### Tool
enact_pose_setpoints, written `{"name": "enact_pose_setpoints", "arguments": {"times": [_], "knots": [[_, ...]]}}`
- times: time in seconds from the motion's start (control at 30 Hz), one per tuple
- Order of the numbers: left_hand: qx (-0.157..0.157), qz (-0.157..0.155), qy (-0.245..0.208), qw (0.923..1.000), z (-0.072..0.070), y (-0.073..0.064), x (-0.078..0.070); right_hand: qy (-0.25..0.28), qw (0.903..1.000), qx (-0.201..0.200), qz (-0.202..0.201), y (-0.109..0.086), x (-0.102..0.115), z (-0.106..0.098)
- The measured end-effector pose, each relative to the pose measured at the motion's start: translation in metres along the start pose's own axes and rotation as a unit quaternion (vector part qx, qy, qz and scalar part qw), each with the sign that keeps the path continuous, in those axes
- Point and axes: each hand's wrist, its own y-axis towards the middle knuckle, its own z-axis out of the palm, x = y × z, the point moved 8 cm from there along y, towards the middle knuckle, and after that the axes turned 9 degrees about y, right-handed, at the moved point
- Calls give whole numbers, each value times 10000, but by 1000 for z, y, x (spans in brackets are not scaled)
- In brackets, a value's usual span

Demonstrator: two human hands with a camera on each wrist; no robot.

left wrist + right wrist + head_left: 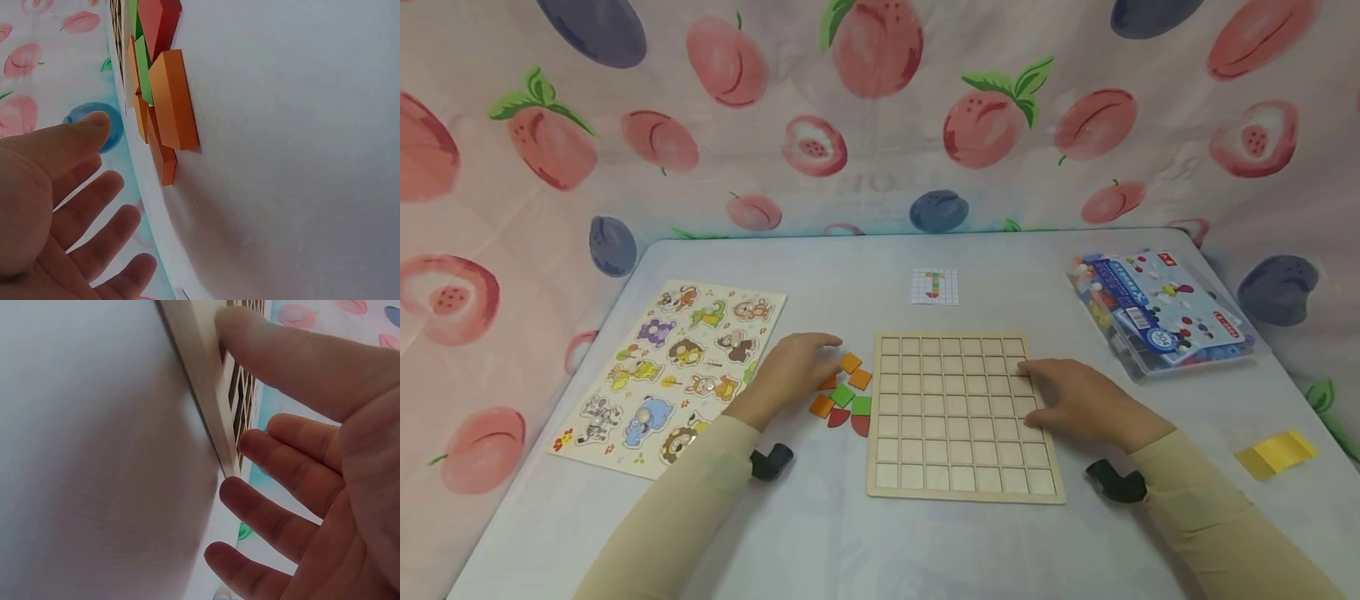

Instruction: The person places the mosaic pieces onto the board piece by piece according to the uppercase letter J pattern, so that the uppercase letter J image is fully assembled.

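My left hand (786,371) hovers with loosely spread fingers beside a small group of colored wooden blocks, holding nothing. Several orange square blocks (822,406), green square blocks (842,395) and red rounded-edge blocks (838,418) lie left of a wooden grid board (947,405). In the left wrist view an orange block (175,100) stands out nearest, with the thumb apart from it. At the board's right edge is my right hand (1078,402), its fingers extended. The right thumb (281,353) overlaps the board's rim (209,394) in the right wrist view. The board's cells are bare.
Behind the board lies a small gridded card (935,286) with a colored pattern. An animal puzzle board (700,358) is on the left. At the right are a clear box (1161,312) of colored pieces and a folded yellow paper (1276,454).
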Motion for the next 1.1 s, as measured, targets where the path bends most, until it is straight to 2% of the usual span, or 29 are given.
{"name": "enact_pose_setpoints", "arguments": {"times": [0.43, 0.77, 1.1], "knots": [[404, -289, -237, 9985, 12, 6, -2, -102, 9999, 48, -38, 1, 5, 0], [410, -319, -235, 9984, 15, 10, -4, -74, 9999, 110, 24, 2, 5, 2], [392, -318, -38, 9987, 15, 13, -4, -110, 9999, 94, -10, 2, 5, 1]]}}
